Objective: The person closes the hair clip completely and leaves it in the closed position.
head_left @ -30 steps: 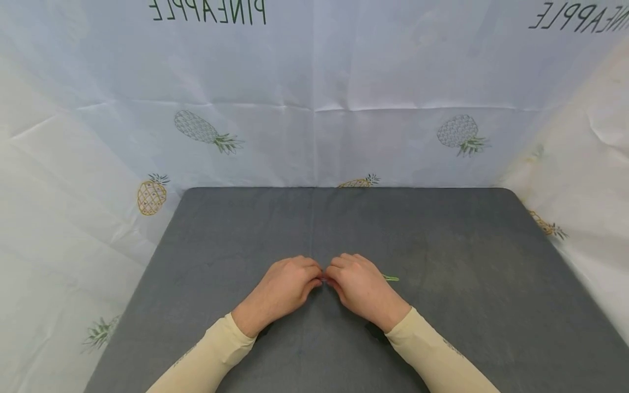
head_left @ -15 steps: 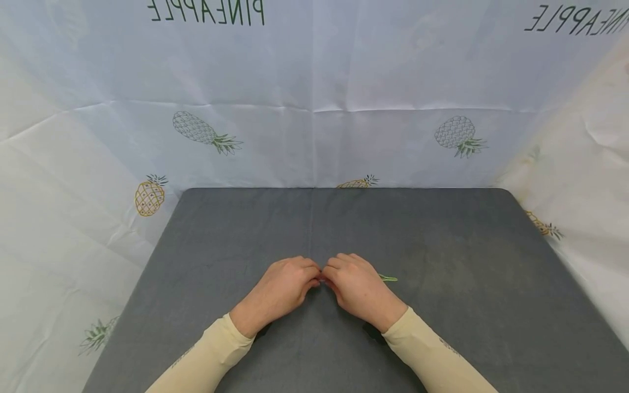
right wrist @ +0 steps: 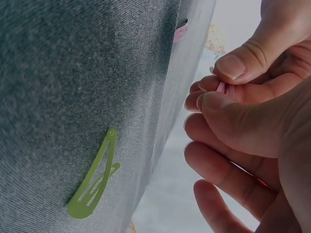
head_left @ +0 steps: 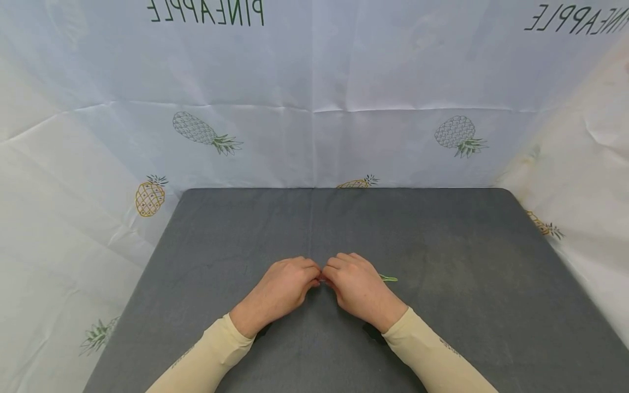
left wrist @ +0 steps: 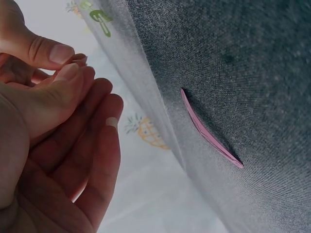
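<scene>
From the head, the left hand (head_left: 279, 292) and right hand (head_left: 363, 289) meet tip to tip over the dark grey cloth-covered tabletop (head_left: 314, 355), their fingers curled inward. Just beyond the back of the right hand, the narrow end of a lime-green slotted hair clip (head_left: 389, 278) shows; the knuckles block what the fingertips have between them.

From the left wrist, both thumbs press against curled forefingers, with almost no gap, and the left hand's other fingers are bent loosely below. Apart from these fingertips, a slim pink bow-curved hair clip (left wrist: 206, 132) lies on the grey cloth, seen nearly edge-on.

From the right wrist, both hands pinch a small pink piece with narrow parallel bars (right wrist: 231, 91) between thumbs and forefingers; only its middle shows, the rest covered. The right hand's remaining fingers curve below, slightly spread. Well apart from the fingers, the green clip lies flat: rounded broad end, tapering frame, riveted narrow tip, inner tongue sprung out to one side.
</scene>
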`<act>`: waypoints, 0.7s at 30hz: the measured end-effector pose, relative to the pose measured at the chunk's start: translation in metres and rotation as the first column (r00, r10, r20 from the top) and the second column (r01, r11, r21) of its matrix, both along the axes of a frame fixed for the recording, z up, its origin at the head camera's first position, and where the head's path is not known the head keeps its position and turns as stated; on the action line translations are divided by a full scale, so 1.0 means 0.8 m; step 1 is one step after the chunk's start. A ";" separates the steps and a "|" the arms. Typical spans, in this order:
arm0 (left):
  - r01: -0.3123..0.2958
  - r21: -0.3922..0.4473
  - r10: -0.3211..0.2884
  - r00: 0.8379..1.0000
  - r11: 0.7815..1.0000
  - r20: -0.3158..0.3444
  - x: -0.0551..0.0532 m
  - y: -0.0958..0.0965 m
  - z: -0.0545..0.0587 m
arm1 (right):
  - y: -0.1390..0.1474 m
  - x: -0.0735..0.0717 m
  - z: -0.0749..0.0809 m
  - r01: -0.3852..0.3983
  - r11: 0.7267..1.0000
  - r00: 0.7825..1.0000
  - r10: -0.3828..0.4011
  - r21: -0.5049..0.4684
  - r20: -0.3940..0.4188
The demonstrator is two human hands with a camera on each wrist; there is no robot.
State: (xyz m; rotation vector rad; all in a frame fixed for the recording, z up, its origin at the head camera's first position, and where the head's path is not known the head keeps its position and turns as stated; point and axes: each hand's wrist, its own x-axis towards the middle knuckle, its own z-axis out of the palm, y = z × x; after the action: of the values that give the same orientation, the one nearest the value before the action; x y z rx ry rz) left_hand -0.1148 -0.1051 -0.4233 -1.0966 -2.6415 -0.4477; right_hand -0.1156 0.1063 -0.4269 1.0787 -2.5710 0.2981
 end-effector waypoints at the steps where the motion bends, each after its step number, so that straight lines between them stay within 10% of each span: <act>1: 0.000 -0.001 0.000 1.000 1.000 -0.002 0.000 0.000 -0.001 | 0.000 0.000 0.000 0.000 1.000 1.000 0.000 0.000 0.000; 21: 0.027 -0.003 -0.027 1.000 1.000 -0.015 -0.001 0.000 -0.006 | 0.001 0.001 -0.002 -0.007 1.000 1.000 0.007 0.010 -0.016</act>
State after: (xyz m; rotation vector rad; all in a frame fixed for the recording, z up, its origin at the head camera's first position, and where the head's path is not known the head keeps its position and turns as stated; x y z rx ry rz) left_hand -0.1157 -0.1049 -0.4279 -1.1339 -2.6176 -0.4397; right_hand -0.1146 0.1072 -0.4283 1.0889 -2.5573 0.2777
